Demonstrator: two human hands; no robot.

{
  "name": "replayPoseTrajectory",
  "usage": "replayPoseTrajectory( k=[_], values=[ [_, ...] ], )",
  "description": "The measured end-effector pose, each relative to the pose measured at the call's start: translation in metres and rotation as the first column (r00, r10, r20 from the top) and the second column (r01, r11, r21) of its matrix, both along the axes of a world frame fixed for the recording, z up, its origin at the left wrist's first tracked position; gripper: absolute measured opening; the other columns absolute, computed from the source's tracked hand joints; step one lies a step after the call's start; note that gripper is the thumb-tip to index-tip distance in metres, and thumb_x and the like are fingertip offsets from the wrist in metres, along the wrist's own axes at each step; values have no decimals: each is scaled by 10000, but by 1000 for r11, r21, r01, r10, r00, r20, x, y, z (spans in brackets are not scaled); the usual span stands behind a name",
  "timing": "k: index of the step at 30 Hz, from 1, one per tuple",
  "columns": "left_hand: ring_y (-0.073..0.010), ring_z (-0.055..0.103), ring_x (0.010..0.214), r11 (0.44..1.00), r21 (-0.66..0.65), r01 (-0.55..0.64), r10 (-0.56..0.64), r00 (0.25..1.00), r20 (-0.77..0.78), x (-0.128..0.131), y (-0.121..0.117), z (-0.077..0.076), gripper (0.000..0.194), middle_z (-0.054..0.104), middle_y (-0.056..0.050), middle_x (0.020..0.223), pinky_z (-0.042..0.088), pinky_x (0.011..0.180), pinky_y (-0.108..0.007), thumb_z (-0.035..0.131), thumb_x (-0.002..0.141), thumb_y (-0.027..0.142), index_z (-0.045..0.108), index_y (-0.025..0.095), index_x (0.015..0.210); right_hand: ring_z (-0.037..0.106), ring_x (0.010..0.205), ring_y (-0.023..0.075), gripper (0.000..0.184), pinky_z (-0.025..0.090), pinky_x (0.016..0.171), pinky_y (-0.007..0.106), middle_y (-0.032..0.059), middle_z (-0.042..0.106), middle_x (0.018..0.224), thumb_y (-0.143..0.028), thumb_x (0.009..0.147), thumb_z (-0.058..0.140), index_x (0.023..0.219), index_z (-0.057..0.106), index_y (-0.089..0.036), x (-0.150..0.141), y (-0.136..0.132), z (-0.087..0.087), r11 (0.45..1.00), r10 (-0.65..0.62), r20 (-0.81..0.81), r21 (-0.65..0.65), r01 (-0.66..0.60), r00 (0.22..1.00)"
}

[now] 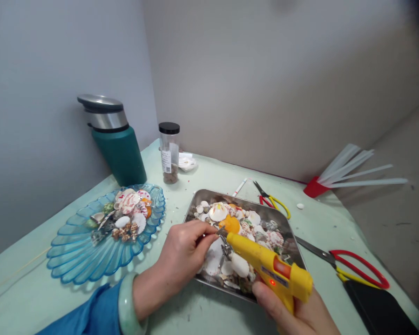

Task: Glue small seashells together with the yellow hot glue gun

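Observation:
My right hand (296,311) is wrapped round the handle of a yellow glue gun (254,253), which has a small red light glowing on its side. The gun's nozzle points left over a metal tray (189,211) heaped with seashells. Close to the nozzle tip, my left hand (186,246) has thumb and forefinger pinched together. Whatever lies between those fingertips is too small and too covered to make out. An orange shell (230,224) and a large white scallop shell (218,212) show among the heap behind the nozzle.
Left stands a blue scalloped dish (77,246) with shells, before a green flask (120,153). A black-lidded jar (169,153) is at the back. Small scissors (270,199), large scissors (352,265), a black object (377,307) and a red cup (314,187) of glue sticks (349,167) lie right.

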State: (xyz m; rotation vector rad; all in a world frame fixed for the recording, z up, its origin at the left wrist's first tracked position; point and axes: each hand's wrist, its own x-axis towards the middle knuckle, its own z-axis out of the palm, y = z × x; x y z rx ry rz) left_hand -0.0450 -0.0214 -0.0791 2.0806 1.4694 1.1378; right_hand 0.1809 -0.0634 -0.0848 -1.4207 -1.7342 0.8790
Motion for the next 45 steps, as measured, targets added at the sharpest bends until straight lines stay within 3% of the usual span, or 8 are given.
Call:
replayPoseTrajectory(
  k=[4,12,18,28,32,35,40,45],
  values=[
    [-148,668,657,1000,-2,3,-3,1000,-3,0,0,0,93,740,-7,741,465,619,-228,629,820,144,711,185,802,654,1030,313,393,518,905,441,97,729,1075,-435,824,606,1151,680,-231,-2,1,2,998,41,79,-45,-38,996],
    [-151,671,678,1000,-8,13,-13,1000,6,-1,0,-1,89,742,-12,761,466,637,-233,629,821,142,710,178,814,623,1094,317,416,505,928,425,105,698,1155,-434,834,594,1185,661,-221,0,0,2,995,69,67,-82,-63,995],
    [-145,664,661,1000,-9,13,-13,1000,7,0,0,-1,94,738,-8,745,457,627,-229,626,826,149,714,179,811,650,1031,328,454,544,864,433,104,720,1096,-440,771,668,1177,664,-237,3,-1,-3,998,-3,100,-61,9,995],
    [-133,658,653,1000,-19,4,-3,999,46,0,0,-1,90,736,-8,732,450,626,-215,634,817,152,719,169,793,650,1021,325,368,540,866,421,110,727,995,-445,808,615,1091,668,-215,0,1,2,999,38,110,-21,-36,993],
    [-136,658,648,996,-84,1,11,989,144,0,2,3,96,737,-16,727,463,620,-207,635,811,176,724,166,775,701,831,275,257,585,698,310,47,670,641,-441,872,523,831,670,-234,1,5,11,998,41,131,36,-46,991],
    [-117,611,526,976,-215,34,28,960,278,-2,4,5,111,705,-10,652,458,527,-197,639,801,223,722,157,766,677,644,215,233,552,542,252,19,643,621,-427,880,519,812,633,-235,4,6,17,993,62,190,86,-80,980],
    [-89,547,441,937,-325,130,48,873,486,-4,5,8,103,632,10,567,424,438,-169,659,757,229,705,138,746,623,655,223,213,492,588,331,42,681,781,-420,884,518,868,599,-224,6,8,18,960,104,465,184,-212,879],
    [-89,551,454,936,-319,151,36,858,512,-4,4,11,121,647,0,611,438,451,-175,668,745,253,706,138,738,611,724,260,204,449,679,404,41,697,812,-418,845,591,886,604,-219,-9,7,23,972,128,627,74,-222,768]
  ],
)
